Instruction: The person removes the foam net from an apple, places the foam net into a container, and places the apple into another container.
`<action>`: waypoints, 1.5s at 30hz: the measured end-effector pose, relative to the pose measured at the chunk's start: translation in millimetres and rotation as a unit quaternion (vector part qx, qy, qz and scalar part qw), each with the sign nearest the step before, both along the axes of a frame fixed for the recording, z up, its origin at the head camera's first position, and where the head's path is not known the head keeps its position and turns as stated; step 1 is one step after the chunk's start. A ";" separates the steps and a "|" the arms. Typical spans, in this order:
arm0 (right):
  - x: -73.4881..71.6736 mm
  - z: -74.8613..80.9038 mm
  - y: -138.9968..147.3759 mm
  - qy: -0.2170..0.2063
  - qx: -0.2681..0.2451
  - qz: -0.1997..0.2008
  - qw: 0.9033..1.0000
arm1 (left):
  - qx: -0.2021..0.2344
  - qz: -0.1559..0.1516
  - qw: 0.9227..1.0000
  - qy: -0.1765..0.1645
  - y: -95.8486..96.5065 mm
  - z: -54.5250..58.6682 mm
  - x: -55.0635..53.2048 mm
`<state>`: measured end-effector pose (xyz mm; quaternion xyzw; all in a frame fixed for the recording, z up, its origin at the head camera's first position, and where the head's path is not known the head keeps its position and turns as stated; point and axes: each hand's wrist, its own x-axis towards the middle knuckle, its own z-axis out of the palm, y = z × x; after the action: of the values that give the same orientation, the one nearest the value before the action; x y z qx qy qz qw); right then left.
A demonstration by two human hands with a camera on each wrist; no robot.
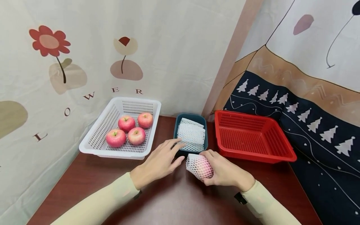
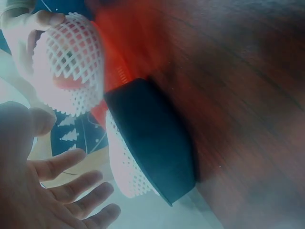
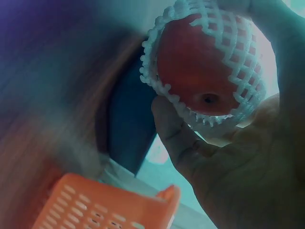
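Observation:
My right hand (image 1: 225, 170) grips an apple (image 3: 190, 67) wrapped in a white foam net (image 1: 197, 165), held over the table just in front of the dark teal box. In the right wrist view the net's mouth leaves the apple's end with its dark dimple bare. To the left, my left hand (image 1: 160, 159) has its fingers spread and holds nothing; its fingertips overlap the near edge of the teal box (image 2: 152, 138) in the head view. Flat white foam nets (image 1: 191, 134) lie stacked in that box.
At the left a white plastic basket (image 1: 92, 147) holds several bare apples (image 1: 126, 123). A red perforated basket (image 1: 253, 153) stands right of the teal box. Behind them hang printed curtains (image 1: 180, 56). All the containers rest on a dark reddish-brown table (image 1: 174, 203).

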<state>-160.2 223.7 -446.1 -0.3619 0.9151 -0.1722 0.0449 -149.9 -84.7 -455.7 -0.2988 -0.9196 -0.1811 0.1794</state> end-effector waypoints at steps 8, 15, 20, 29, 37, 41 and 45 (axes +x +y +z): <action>-1.8 -17.1 -9.8 -0.018 0.007 0.015 1.000 | -0.004 0.006 1.000 -0.011 -8.7 -4.7 5.0; -2.1 -26.7 -11.1 -0.021 0.012 0.019 1.000 | -0.004 0.010 1.000 -0.012 -13.5 -9.2 9.3; -0.5 -26.2 -8.9 -0.026 0.004 0.020 0.999 | -0.006 0.006 1.000 0.000 -15.1 -11.1 10.9; 3.9 -22.9 -3.5 -0.011 0.002 0.007 1.000 | -0.001 0.007 1.000 0.007 -18.4 -8.8 13.5; 4.1 -21.7 3.3 0.009 0.012 -0.026 1.000 | 0.008 0.012 1.000 0.003 -21.7 -11.3 13.8; 1.7 -23.6 2.2 0.022 -0.006 -0.020 1.000 | 0.013 0.015 1.000 -0.006 -21.8 -12.5 13.7; -0.4 -25.5 -0.3 0.035 -0.020 -0.012 0.999 | 0.017 0.012 1.000 -0.018 -19.9 -12.8 15.1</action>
<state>-160.6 223.3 -471.6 -0.3572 0.9169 -0.1779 0.0032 -134.9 -104.6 -468.5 -0.2813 -0.9229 -0.2001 0.1703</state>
